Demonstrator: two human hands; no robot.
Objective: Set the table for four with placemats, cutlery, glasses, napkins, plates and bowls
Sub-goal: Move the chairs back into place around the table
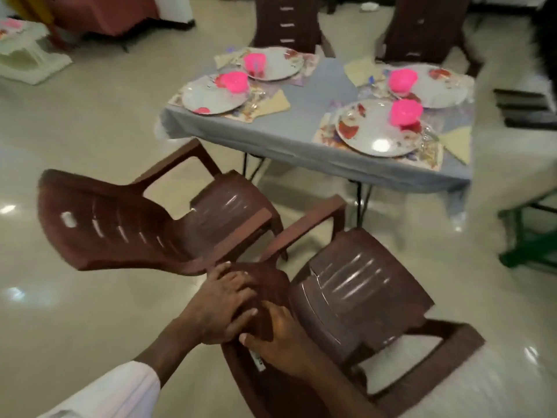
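Head view: both hands, left and right, grip the near chair's back, short of the worktop's edge; cutlery blurred.

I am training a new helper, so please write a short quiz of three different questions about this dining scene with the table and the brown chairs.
1. True or false: each plate on the table carries a pink bowl.
2. How many brown chairs stand on the near side of the table?
A. one
B. two
C. four
3. What do the left hand and the right hand rest on?

Key
1. True: four plates, such as the nearest plate, each with a pink bowl.
2. B: the left near chair and the right near chair.
3. The top of the backrest of the right near chair.
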